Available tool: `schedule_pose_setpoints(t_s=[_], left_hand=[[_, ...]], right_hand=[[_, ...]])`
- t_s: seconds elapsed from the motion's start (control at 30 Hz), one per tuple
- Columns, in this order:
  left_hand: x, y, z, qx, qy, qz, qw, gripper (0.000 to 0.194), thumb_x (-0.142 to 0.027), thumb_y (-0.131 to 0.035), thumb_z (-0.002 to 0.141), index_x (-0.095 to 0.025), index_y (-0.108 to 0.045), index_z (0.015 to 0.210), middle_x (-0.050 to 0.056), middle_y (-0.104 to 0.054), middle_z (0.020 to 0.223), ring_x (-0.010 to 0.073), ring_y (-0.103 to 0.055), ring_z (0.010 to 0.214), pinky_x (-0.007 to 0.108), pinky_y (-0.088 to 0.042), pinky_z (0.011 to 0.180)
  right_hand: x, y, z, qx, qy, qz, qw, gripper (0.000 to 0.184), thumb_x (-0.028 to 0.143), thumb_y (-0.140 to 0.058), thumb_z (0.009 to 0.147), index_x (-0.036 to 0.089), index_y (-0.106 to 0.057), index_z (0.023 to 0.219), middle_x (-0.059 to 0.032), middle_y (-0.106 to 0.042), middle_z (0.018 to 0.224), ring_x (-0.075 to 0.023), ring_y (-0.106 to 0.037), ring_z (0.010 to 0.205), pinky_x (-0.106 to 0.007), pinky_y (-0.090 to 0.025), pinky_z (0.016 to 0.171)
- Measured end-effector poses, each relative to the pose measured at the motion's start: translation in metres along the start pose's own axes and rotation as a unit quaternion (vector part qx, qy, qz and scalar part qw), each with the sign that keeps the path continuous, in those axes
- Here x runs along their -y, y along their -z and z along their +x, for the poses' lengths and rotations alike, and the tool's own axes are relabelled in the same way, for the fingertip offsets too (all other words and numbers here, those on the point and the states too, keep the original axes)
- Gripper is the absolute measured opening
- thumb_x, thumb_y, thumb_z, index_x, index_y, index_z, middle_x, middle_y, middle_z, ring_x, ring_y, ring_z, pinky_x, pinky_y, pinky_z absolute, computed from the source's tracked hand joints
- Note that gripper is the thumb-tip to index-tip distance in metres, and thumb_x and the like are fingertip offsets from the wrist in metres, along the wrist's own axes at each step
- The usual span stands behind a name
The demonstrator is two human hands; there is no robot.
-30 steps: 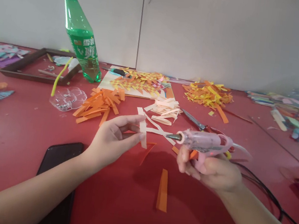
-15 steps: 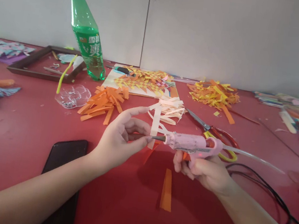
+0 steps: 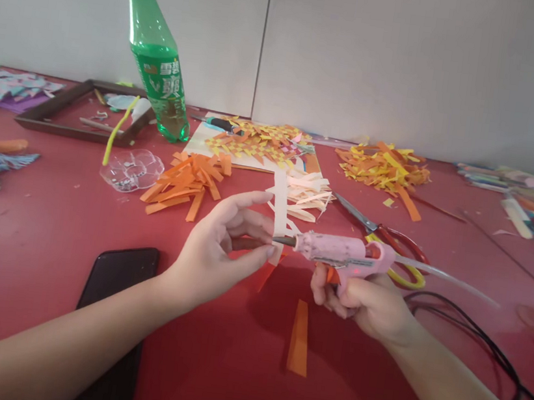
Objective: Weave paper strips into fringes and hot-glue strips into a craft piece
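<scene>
My right hand (image 3: 362, 301) is wrapped around the handle of a pink glue gun (image 3: 334, 250), fingers by its orange trigger. A clear glue stick (image 3: 444, 276) sticks out of the gun's back end. My left hand (image 3: 226, 247) pinches a pale paper strip (image 3: 280, 202) that stands upright between its fingertips. The gun's metal nozzle (image 3: 284, 241) points left and lies at the strip's lower part, close to the left fingertips. Below the strip a darker orange-red piece of paper (image 3: 270, 272) shows partly. An orange paper strip (image 3: 299, 342) lies on the red table in front.
Behind the hands are piles of orange strips (image 3: 191, 180) and pale strips (image 3: 310, 192), woven paper on a board (image 3: 255, 143), and scissors (image 3: 371, 227). A green bottle (image 3: 160, 61) stands at the back left. A phone (image 3: 115, 337) lies under my left forearm; a black cable (image 3: 479, 339) runs right.
The pale strip's top has tilted slightly left and away. The nozzle has moved up a little along the strip. Both hands keep their grips.
</scene>
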State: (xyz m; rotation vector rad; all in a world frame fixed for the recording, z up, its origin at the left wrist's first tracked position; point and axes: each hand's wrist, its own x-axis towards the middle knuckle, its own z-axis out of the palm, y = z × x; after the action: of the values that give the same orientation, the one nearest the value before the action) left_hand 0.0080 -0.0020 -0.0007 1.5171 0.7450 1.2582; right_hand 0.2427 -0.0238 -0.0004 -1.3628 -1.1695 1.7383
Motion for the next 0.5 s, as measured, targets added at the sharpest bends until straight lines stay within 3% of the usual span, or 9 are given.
schedule_pose_setpoints(t_s=[0.23,0.4,0.5], left_hand=[[0.0030,-0.0001,-0.0027,-0.006,-0.006,-0.003,1.000,0.054,-0.009,-0.070,0.082,-0.022,-0.049,0.130,0.001,-0.067,0.094,0.0134,-0.070,0.093,0.029,-0.057,0.096],[-0.0002,-0.0008,-0.0031,0.020,-0.019,-0.030,0.999,0.048,-0.007,-0.063,0.087,-0.023,-0.046,0.129,-0.001,-0.066,0.092,0.0095,-0.070,0.079,0.028,-0.058,0.092],[-0.0023,-0.0008,-0.0025,0.019,-0.026,-0.020,0.999,0.049,-0.006,-0.063,0.086,-0.023,-0.046,0.129,-0.001,-0.066,0.093,0.0105,-0.071,0.082,0.027,-0.058,0.090]], right_hand=[[-0.0003,-0.0003,0.0001,-0.004,-0.006,0.008,1.000,0.020,0.021,-0.050,0.046,0.015,-0.063,0.059,-0.0039,-0.061,0.055,-0.0078,-0.039,0.039,-0.023,-0.019,0.041],[-0.0016,-0.0002,0.0004,-0.019,-0.025,0.018,0.999,0.021,0.020,-0.050,0.044,0.014,-0.065,0.058,-0.0043,-0.063,0.054,-0.0081,-0.039,0.038,-0.023,-0.020,0.042],[-0.0010,-0.0007,0.0007,-0.026,-0.034,0.023,0.999,0.022,0.019,-0.051,0.043,0.014,-0.067,0.058,-0.0043,-0.063,0.053,-0.0079,-0.039,0.037,-0.023,-0.020,0.042]])
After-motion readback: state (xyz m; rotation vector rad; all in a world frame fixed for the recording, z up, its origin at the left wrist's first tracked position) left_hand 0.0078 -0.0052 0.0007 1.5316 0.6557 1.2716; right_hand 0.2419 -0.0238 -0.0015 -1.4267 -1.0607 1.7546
